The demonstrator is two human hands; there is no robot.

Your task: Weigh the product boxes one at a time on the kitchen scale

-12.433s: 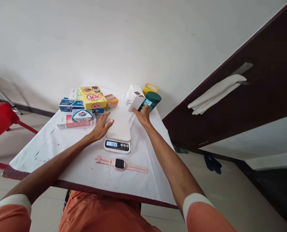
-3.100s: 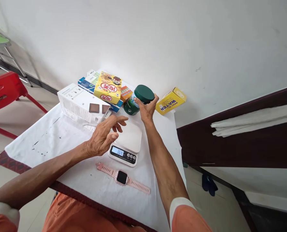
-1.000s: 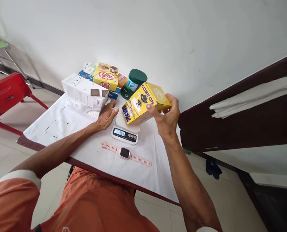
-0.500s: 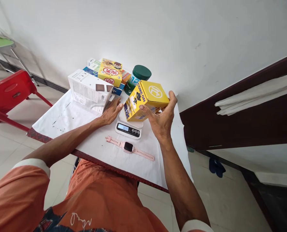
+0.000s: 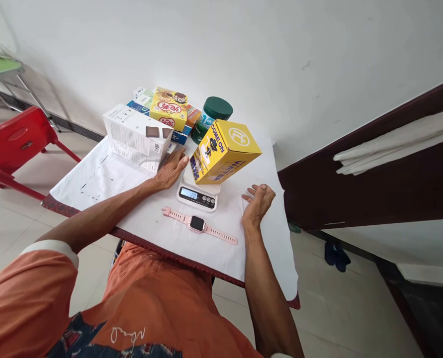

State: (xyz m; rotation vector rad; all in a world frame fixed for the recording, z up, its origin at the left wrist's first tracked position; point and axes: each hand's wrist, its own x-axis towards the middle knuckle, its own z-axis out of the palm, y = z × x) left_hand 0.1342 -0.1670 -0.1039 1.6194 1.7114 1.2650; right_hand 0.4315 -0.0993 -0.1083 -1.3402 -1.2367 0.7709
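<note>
A yellow cardboard box point(image 5: 226, 154) marked COME ON stands on the white digital scale point(image 5: 198, 197), whose display is lit. To the box's left, my left hand point(image 5: 172, 170) lies on the cloth with its fingers apart, holding nothing, beside a white box point(image 5: 137, 141). My right hand point(image 5: 257, 204) is off the yellow box, to its lower right, fingers loosely curled and apart with nothing in them. In front of the scale a pink smartwatch point(image 5: 197, 223) is laid out flat with its strap open.
Behind the scale are a green-lidded jar point(image 5: 214, 112), a yellow snack box point(image 5: 168, 107) and several other boxes against the wall. White cloth point(image 5: 94, 174) covers the small table. A red chair point(image 5: 18, 141) stands left; dark slippers point(image 5: 336, 256) lie on the floor at right.
My right hand has let go of the yellow box and drawn back down and to the right. The box now rests on the scale, and the display reading has changed. My left hand stays nearly still.
</note>
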